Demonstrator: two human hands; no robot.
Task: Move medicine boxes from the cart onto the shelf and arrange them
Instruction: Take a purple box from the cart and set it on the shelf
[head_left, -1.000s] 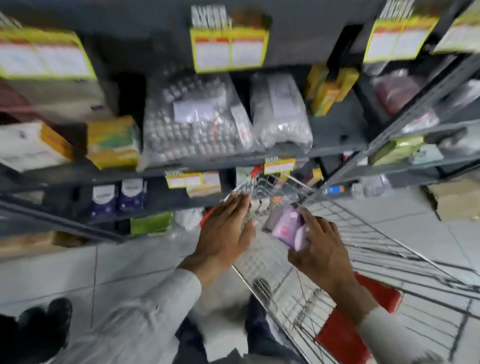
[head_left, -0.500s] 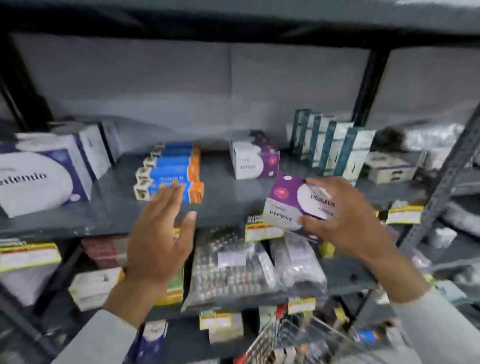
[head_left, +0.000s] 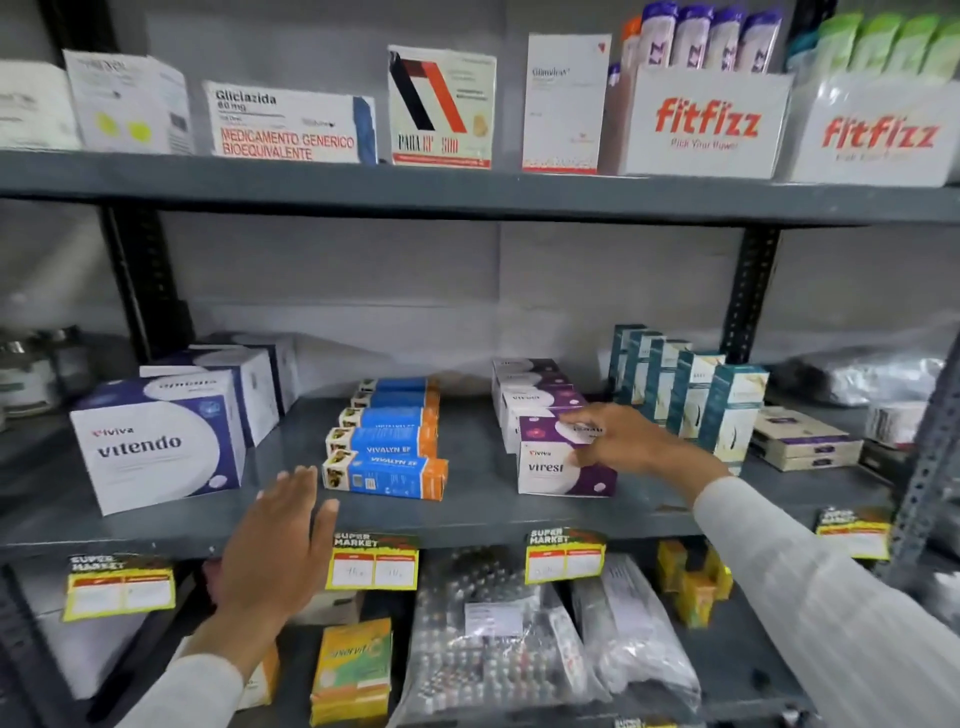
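A purple-and-white Virest box (head_left: 550, 470) stands on the grey middle shelf (head_left: 467, 514), at the front of a row of matching boxes (head_left: 524, 389). My right hand (head_left: 623, 441) reaches in from the right and grips this front box, fingers over its top and thumb on its face. My left hand (head_left: 275, 551) hovers open and flat in front of the shelf edge, holding nothing. It is just left of the blue-and-orange Vivalyn boxes (head_left: 389, 447). The cart is out of view.
White Vitendo boxes (head_left: 156, 447) stand at the left of the same shelf, with tall teal boxes (head_left: 691, 389) and flat beige boxes (head_left: 805, 441) to the right. Fitfizz cartons (head_left: 701, 124) fill the shelf above. Bagged blister packs (head_left: 483, 634) lie below. A metal upright (head_left: 924, 483) stands far right.
My view has risen from the cart to the middle shelf. My right hand carried the purple box up and set it down in front of the matching row. My left hand followed, open.
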